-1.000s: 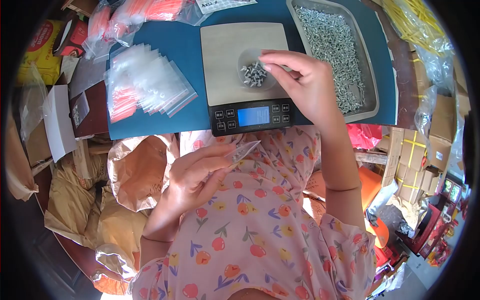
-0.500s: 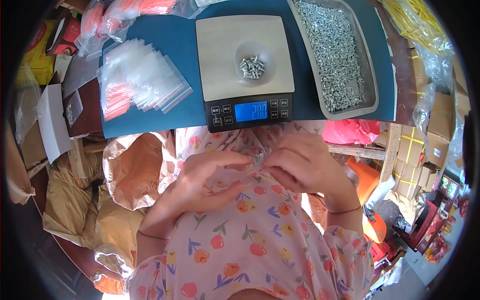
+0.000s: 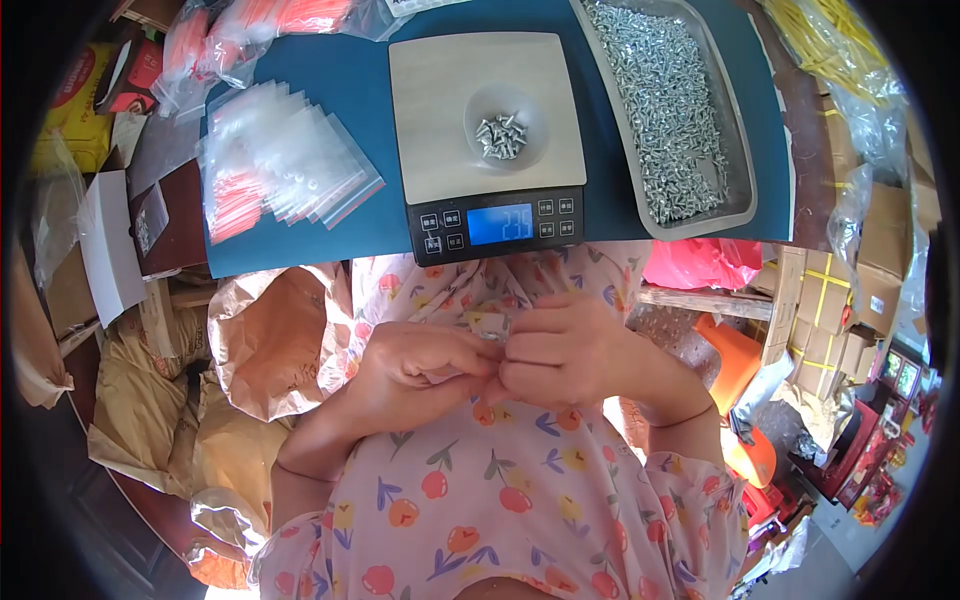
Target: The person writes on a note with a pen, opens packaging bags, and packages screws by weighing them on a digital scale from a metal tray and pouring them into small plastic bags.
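In front of the lap, just below the near edge of the blue table top (image 3: 330,255), we have our two hands meeting. The fingers of the left hand (image 3: 430,358) are narrow, with thumb and forefinger brought together. The fingers of the right hand (image 3: 560,350) are curled tightly and touch the left fingertips. A small clear bag (image 3: 489,322) shows above the meeting place; we judge that both hands pinch its edge, but the exact contact is covered by the fingers, and we cannot tell what is inside.

For doing this step well, we should keep the edge flat and straight, because thin plastic folds easily. One hand should hold firmly as an anchor while the other works along the edge with even pressure, without pulling so strongly that the film stretches. It seems good to work low like this, apart from the scale (image 3: 425,110), since a bump there could disturb the bowl (image 3: 535,125) and the small screws (image 3: 502,138) in it. The pile of bags (image 3: 290,160) lies left of the scale, and the tray (image 3: 705,226) of screws stands to its right.
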Motion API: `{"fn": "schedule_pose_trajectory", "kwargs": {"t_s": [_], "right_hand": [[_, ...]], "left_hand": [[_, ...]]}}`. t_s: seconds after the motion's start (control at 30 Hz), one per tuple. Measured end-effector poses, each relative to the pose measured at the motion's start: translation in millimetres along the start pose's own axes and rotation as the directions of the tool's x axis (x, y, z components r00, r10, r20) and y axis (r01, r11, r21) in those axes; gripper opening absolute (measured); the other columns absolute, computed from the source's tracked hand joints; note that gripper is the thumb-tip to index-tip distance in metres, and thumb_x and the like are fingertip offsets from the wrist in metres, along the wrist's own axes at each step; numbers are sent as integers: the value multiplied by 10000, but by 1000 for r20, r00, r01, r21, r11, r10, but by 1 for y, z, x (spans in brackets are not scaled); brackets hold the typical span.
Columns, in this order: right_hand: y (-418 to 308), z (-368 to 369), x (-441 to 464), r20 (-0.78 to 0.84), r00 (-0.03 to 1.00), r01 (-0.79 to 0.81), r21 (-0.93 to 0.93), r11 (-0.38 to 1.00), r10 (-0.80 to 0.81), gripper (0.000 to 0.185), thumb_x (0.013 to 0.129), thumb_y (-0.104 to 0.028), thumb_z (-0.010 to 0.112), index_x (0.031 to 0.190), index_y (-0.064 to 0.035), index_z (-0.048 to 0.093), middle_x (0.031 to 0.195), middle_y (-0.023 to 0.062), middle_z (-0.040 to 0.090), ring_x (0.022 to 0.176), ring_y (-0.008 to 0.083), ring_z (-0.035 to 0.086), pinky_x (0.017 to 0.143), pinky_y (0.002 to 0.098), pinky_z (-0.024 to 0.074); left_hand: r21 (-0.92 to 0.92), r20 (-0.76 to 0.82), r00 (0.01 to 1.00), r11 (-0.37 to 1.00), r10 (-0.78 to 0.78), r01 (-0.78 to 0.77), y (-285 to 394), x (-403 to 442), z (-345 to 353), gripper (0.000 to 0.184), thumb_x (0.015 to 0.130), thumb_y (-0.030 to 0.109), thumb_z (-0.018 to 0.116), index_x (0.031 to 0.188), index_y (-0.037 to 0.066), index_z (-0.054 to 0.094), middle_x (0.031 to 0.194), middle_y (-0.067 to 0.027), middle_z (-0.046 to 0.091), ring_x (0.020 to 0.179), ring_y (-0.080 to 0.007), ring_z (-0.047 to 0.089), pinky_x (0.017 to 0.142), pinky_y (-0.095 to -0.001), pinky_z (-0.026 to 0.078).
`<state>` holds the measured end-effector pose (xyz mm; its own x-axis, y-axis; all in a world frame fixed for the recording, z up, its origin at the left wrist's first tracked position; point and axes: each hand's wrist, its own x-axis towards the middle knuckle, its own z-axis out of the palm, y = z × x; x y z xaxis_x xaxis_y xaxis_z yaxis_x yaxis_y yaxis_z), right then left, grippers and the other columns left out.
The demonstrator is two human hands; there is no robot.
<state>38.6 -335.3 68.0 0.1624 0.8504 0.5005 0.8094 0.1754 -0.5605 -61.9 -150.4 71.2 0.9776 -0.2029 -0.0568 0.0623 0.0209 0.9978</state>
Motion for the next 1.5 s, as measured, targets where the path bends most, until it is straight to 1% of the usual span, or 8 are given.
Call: {"fn": "schedule_pose_trajectory", "kwargs": {"t_s": [0.47, 0.57, 0.67, 0.8, 0.9, 1.07, 1.2, 1.5], "right_hand": [[19, -15, -7, -151, 952, -270, 3, 963, 268, 149, 720, -174, 732, 722, -104, 601, 673, 23, 547, 631, 191, 569, 557, 297, 448], [48, -53, -23, -423, 687, -697, -151, 701, 591, 95, 791, -121, 667, 879, -89, 649, 775, 56, 615, 677, 213, 595, 610, 322, 478], [80, -84, -59, -542, 575, -817, -339, 467, 613, 154, 797, -123, 670, 935, -61, 644, 810, 79, 623, 664, 212, 589, 633, 326, 476], [92, -90, -74, -530, 465, -884, -314, 345, 709, 139, 796, -130, 675, 899, -42, 648, 798, 87, 624, 642, 215, 580, 643, 324, 471], [92, -90, -69, -540, 455, -889, -308, 337, 708, 121, 799, -130, 672, 863, -30, 648, 795, 92, 628, 644, 218, 585, 642, 326, 469], [96, -90, -71, -555, 484, -875, -306, 376, 676, 123, 822, -130, 656, 877, -23, 633, 788, 95, 633, 654, 210, 593, 635, 321, 469], [91, -89, -55, -597, 501, -848, -190, 495, 627, 126, 846, -132, 642, 907, -26, 616, 774, 79, 630, 654, 161, 581, 606, 284, 456], [66, -44, 33, -436, 744, -578, -39, 815, 507, 130, 852, -83, 614, 979, -53, 616, 909, 65, 631, 704, 126, 578, 540, 234, 430]], "left_hand": [[-220, -245, 970, 974, 3, -59, -11, -26, -40, 121, 697, -98, 723, 748, -16, 649, 891, -202, 676, 901, -281, 669, 801, -383, 553], [-177, -257, 956, 979, -144, 100, -2, -56, -79, 106, 700, -94, 720, 739, -47, 634, 876, -211, 671, 834, -262, 680, 720, -342, 573], [-34, -388, 895, 974, -219, 224, 7, -82, -101, 105, 735, -66, 699, 828, -88, 655, 869, -205, 671, 785, -208, 678, 674, -299, 573], [289, -621, 665, 666, -416, 687, 20, -63, -98, 246, 792, -76, 613, 1030, -35, 662, 984, -141, 678, 828, -180, 671, 697, -272, 552], [545, -582, 813, 752, 21, 371, -6, -41, -87, 264, 786, -35, 643, 1047, -8, 662, 1109, -149, 641, 988, -237, 639, 790, -336, 526], [908, -376, 842, 335, 386, 252, -39, 19, -67, 270, 779, -17, 640, 1047, 20, 650, 1200, -132, 591, 1235, -334, 461, 1015, -460, 340], [955, -250, 803, 273, 541, 113, -66, 35, -78, 229, 778, -42, 617, 1002, 2, 625, 1052, -106, 642, 1065, -317, 578, 938, -436, 398], [848, -442, 717, 513, 539, 137, -45, 34, -66, 149, 781, -88, 591, 894, -6, 644, 877, -118, 647, 846, -278, 607, 749, -338, 470]]}}
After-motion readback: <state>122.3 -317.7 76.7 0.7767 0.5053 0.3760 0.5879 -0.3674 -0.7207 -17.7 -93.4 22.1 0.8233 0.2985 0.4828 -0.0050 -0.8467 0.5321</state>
